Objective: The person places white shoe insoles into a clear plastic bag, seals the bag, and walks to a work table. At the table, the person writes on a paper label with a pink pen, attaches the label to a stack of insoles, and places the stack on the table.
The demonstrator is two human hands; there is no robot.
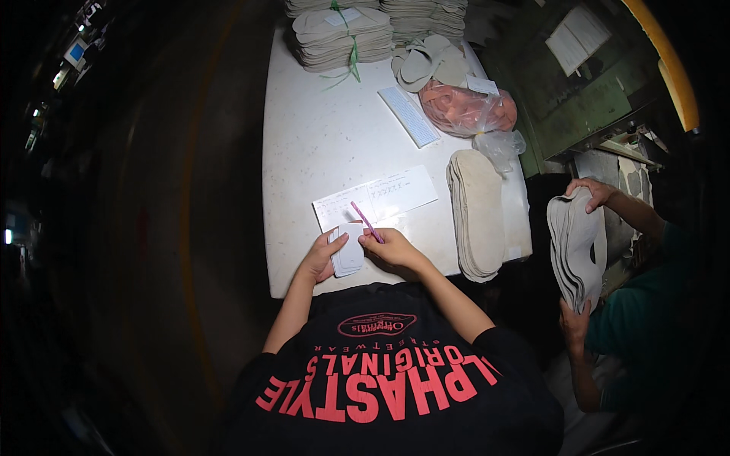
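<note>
A small stack of white cards with rounded corners (347, 254) is gripped in my left hand (327, 254) at the table's near edge. My right hand (391, 247) pinches a pink-purple pen (363, 216), its upper end pointing away from me, and its fingers meet the right edge of the cards. Just beyond both hands lies an open sheet of paper with handwriting (403, 194), flat on the white table (312, 137). To the right of my right hand rests a stack of beige insole-shaped pieces (479, 205).
Bundles of beige cut pieces (342, 34), tied with green string, stand at the far side. A clear bag of pinkish pieces (464, 106) sits near a long printed card (409, 115). At right, a co-worker's hands (589, 194) hold beige pieces beside a green machine (517, 106).
</note>
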